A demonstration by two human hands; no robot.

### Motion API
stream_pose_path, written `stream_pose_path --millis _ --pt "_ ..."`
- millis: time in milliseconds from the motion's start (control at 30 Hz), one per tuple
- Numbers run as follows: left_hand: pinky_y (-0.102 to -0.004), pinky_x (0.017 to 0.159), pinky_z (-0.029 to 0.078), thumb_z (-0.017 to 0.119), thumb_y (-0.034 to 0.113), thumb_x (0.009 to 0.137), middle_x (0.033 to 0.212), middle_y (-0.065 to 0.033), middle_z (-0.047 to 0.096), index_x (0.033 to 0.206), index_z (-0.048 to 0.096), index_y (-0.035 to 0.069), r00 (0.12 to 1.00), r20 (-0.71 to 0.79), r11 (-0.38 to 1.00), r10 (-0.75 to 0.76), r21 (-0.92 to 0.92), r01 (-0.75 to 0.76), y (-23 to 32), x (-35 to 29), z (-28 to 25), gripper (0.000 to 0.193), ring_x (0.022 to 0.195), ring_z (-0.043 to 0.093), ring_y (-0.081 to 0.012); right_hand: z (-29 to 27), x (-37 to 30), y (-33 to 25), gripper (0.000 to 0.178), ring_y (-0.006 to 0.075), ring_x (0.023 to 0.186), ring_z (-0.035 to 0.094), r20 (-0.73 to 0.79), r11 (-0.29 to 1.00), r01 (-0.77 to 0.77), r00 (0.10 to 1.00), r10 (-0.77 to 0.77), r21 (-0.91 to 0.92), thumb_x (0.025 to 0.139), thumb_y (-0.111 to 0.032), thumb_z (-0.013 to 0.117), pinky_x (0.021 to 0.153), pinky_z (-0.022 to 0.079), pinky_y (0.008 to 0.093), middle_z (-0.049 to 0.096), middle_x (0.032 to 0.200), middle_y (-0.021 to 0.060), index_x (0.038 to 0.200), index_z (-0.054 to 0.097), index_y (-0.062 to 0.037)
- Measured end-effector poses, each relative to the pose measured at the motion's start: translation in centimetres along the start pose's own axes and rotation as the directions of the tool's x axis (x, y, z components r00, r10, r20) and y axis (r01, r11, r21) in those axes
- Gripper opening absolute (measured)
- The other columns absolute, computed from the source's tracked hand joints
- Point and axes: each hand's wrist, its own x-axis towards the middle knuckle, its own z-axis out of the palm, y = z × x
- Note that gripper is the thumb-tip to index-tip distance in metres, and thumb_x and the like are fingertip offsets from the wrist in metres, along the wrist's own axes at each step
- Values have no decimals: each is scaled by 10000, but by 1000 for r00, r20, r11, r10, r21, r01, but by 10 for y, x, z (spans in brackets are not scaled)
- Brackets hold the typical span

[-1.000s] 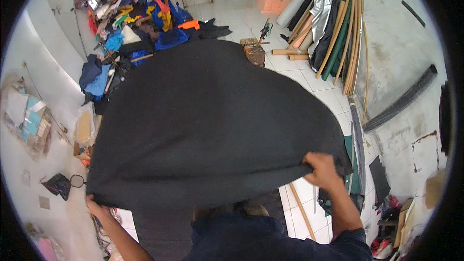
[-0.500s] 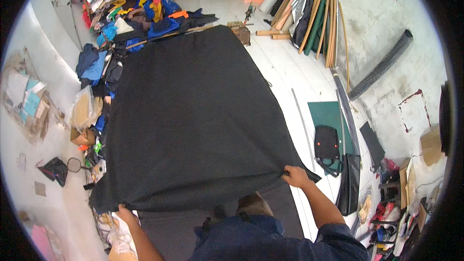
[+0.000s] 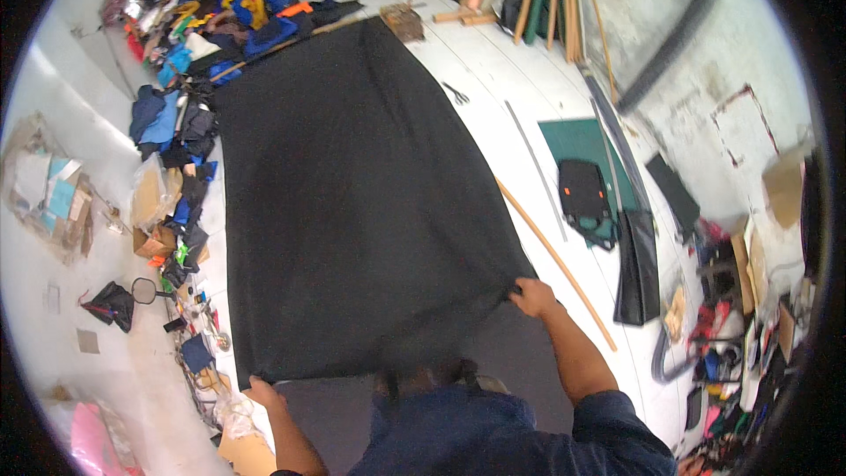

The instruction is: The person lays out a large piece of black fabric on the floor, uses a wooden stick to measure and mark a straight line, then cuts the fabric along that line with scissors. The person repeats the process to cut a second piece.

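A large sheet of black fabric (image 3: pixel 352 194) stretches away from me across the floor. My left hand (image 3: pixel 266 393) pinches its near left corner. Its near right edge is gripped in my right hand (image 3: pixel 534 298), with creases fanning out from the fingers. Between my hands the near edge hangs in a shallow curve, partly blurred. A dark grey sheet (image 3: pixel 529 361) lies beneath it, close to my body. Beyond the fabric's right edge are black scissors (image 3: pixel 456 93) and a long wooden stick (image 3: pixel 564 266) on the white tiles.
Piled cloth scraps (image 3: pixel 238 13) fill the far left. Small clutter and a cardboard box (image 3: pixel 154 241) line the left wall. To the right, a black bag (image 3: pixel 583 189) rests on a green mat (image 3: pixel 555 137). Fabric rolls (image 3: pixel 551 0) lean at the far right wall.
Both hands still hold the fabric. Its near left corner has shifted right, and the sides have drawn inward, uncovering the stick, the scissors and more left-side clutter. The head view has also shifted.
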Motion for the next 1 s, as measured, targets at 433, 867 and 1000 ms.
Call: stream_pose_path --millis 433,867,1000 --pt "-444 801 549 532 163 866 1144 -237 646 1202 543 -100 992 89 995 95 -27 -93 47 -10 -105 426 937 662 -335 66 -179 12 449 389 902 674 -110 980 12 994 10 197 870 -488 687 764 533 488 698 890 178 930 654 -44" --pt "-452 935 522 495 119 873 1213 -305 598 1255 498 -133 904 39 905 426 -30 -425 54 -53 -139 458 1026 632 -381 105 -300 0 610 408 938 681 169 958 -284 947 272 50 939 -627 523 831 536 506 710 926 206 1002 694 -44" --pt "-417 942 496 509 111 870 1221 -278 584 1265 477 -125 914 158 924 373 29 -382 -6 -24 -172 461 1053 608 -341 153 -332 2 483 391 1009 670 60 931 -366 929 365 -1 921 -528 605 873 519 496 707 974 189 1032 678 -64"
